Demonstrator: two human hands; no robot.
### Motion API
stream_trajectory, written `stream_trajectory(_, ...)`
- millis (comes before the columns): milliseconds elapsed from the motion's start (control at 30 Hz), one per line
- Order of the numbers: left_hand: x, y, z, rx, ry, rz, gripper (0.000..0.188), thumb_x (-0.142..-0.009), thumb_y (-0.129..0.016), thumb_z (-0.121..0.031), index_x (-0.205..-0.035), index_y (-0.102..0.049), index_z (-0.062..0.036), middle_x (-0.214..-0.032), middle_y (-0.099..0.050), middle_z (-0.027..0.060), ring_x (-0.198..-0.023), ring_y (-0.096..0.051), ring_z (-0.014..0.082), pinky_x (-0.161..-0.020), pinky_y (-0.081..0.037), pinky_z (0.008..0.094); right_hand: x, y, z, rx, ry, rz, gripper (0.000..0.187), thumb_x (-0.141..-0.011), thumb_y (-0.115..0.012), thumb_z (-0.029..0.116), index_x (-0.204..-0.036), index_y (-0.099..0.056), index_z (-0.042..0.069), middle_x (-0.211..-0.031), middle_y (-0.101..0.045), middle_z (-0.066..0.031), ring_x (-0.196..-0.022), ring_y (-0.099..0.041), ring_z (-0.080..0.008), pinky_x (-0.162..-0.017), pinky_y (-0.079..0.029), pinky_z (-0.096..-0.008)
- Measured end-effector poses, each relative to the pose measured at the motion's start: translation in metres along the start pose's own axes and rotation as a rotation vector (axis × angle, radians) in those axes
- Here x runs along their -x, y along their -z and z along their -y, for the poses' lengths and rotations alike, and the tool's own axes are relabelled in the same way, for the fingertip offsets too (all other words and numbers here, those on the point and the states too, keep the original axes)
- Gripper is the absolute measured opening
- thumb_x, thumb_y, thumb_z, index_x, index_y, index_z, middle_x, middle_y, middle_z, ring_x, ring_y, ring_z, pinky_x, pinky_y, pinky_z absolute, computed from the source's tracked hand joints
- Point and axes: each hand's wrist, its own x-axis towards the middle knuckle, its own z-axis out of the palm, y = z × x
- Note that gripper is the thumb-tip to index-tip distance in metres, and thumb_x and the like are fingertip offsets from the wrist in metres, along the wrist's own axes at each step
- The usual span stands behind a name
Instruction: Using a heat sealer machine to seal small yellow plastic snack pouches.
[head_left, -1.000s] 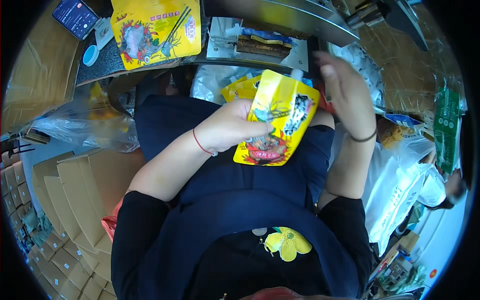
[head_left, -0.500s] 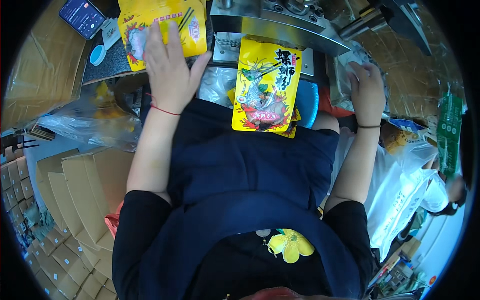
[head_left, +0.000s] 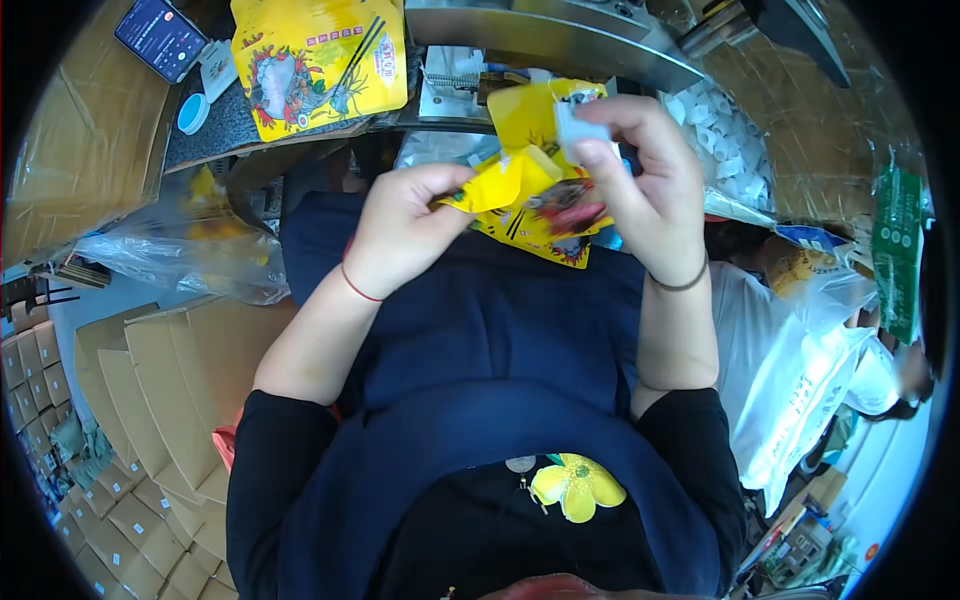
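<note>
Above my lap, both hands hold a yellow printed food pouch (head_left: 520, 185). My left hand (head_left: 405, 230) pinches its left edge. My right hand (head_left: 635, 185) grips its right side and also pinches a small white packet (head_left: 578, 128) at its top. The pouch is bent open between the hands, with a red printed patch showing. More yellow pouches lie under it on my dark blue apron (head_left: 480, 330).
A large yellow pouch (head_left: 320, 60) lies flat on the dark bench, with a phone (head_left: 160, 35) and a small blue cap (head_left: 192, 112) to its left. A metal machine (head_left: 560, 40) stands behind. Flat cardboard cartons (head_left: 150, 380) are stacked at left, white bags (head_left: 800, 380) at right.
My left hand has come back from the flat pouch on the bench to the pouch over my lap. My right hand has moved in with a white packet, and both now grip the pouch.
</note>
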Motion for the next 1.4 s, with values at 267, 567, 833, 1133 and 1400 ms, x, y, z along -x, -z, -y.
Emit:
stream_trajectory(267,0.001,-0.043,-0.009,0.593,0.250,0.353,0.032,-0.102,-0.060,-0.022,-0.121,-0.064,0.0031,-0.112,-0.071,0.0061,-0.101,-0.065,0.0114,-0.094,-0.051,0.0280,0.000,0.029,-0.004,0.070,-0.112,0.371,0.023,-0.102,-0.052,0.021,-0.103,-0.062,0.001,-0.091,-0.065,-0.0144,-0.083,-0.063,-0.0325,-0.077,-0.051,-0.0390)
stream_trajectory(567,-0.054,-0.017,-0.004,0.753,0.307,0.190,0.030,-0.090,-0.064,0.001,-0.119,-0.062,0.0068,-0.113,-0.070,0.0151,-0.097,-0.071,0.0199,-0.088,-0.056,0.0326,0.009,0.098,-0.095,1.027,-0.229,0.122,0.031,-0.092,-0.062,0.016,-0.123,-0.062,0.012,-0.122,-0.059,-0.0178,-0.103,-0.062,-0.0404,-0.085,-0.052,-0.0459)
stream_trajectory(833,-0.055,0.031,0.009,-0.408,-0.407,-0.593,0.066,-0.087,-0.076,-0.026,-0.137,-0.044,0.0019,-0.135,-0.053,0.0274,-0.120,-0.059,0.0327,-0.095,-0.049,0.0386,0.015,0.094,-0.091,1.088,-0.329,0.065,0.025,-0.092,-0.063,0.017,-0.117,-0.064,0.014,-0.115,-0.058,-0.0173,-0.098,-0.063,-0.0392,-0.080,-0.052,-0.0459)
stream_trajectory(1133,0.000,0.062,0.017,-0.465,-0.223,-0.490,0.021,-0.095,-0.060,-0.006,-0.114,-0.067,0.0005,-0.099,-0.072,0.0151,-0.093,-0.070,0.0282,-0.080,-0.052,0.0324,0.026,0.046,-0.031,0.476,-0.046,-0.067,0.019,-0.094,-0.053,0.007,-0.109,-0.061,-0.001,-0.096,-0.063,-0.0156,-0.085,-0.061,-0.0276,-0.078,-0.048,-0.0344)
stream_trajectory(1400,-0.001,0.002,-0.014,-0.084,0.021,-0.002,0.024,-0.086,-0.079,-0.021,-0.092,-0.073,0.0014,-0.074,-0.069,0.0074,-0.066,-0.065,0.0070,-0.059,-0.048,0.0232,-0.005,0.007,0.016,0.001,0.016,0.024,0.015,-0.100,-0.057,0.010,-0.107,-0.065,-0.001,-0.102,-0.064,-0.0062,-0.090,-0.058,-0.0120,-0.081,-0.047,-0.0254)
